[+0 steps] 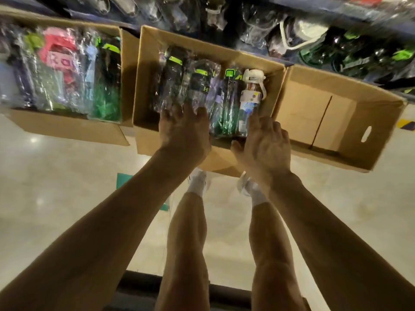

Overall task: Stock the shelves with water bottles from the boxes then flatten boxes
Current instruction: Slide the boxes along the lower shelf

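Bottles (177, 81) lie wrapped in the middle box (144, 86) on the floor (56, 176), left hand (186, 131) over their ends, grip unclear, right hand (265, 147) with fingers (263, 122) loosely spread beside a white-capped bottle (250, 95).

My left hand (186, 131) rests on wrapped bottles (175, 86) in the middle box (146, 75); my right hand (266, 147) hovers spread near the white-capped bottle (250, 95).

Left box (67, 129): on the floor (56, 187), left of me, with bottles in it.
Middle box (143, 86): straight ahead, between the other two.
Bottles (202, 86): side by side in the middle box.
Right box (336, 131): against the middle box.
Shelf (370, 21): behind all three.
My hands: left hand (186, 133) on the bottles, right hand (265, 147) at the near wall.
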{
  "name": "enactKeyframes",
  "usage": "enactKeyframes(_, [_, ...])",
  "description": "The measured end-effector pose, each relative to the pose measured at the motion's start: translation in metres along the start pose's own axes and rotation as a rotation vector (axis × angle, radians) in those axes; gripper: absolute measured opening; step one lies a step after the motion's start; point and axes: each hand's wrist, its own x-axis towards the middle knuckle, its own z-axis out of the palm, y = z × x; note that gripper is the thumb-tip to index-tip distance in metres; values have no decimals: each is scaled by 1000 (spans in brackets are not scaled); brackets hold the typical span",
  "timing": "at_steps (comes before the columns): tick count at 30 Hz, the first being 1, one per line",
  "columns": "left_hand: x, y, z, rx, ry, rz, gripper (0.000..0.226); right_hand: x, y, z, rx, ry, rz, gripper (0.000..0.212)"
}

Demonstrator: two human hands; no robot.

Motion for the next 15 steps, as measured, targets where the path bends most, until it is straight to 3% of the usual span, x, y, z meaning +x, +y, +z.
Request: enactKeyframes(15, [166, -17, 135, 258, -22, 47, 47, 153, 4, 143, -30, -120, 47, 77])
